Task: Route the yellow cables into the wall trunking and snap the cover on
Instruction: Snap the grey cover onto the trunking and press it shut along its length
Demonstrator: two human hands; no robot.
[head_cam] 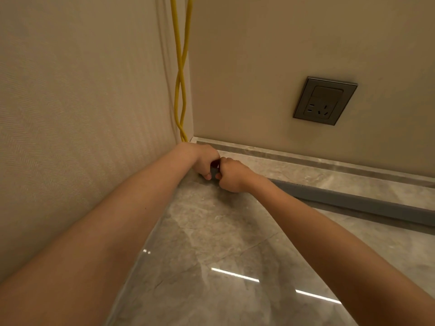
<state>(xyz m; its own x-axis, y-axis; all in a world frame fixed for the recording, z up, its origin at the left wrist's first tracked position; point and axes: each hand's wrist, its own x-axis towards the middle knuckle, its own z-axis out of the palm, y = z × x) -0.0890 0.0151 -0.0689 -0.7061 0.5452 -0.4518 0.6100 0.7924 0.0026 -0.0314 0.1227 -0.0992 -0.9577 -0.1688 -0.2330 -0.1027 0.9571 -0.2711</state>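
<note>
Yellow cables, two, hang crossed down the wall corner, ending behind my left hand. It and my right hand, fingers curled tight, grip the corner end of one grey trunking, which runs right along the floor near the skirting. Open floor lies toward me.

Two yellow cables; one grey trunking run; one wall socket; two hands, left hand and right hand; two walls, one corner; one skirting strip; one glossy floor, three light streaks on it.
</note>
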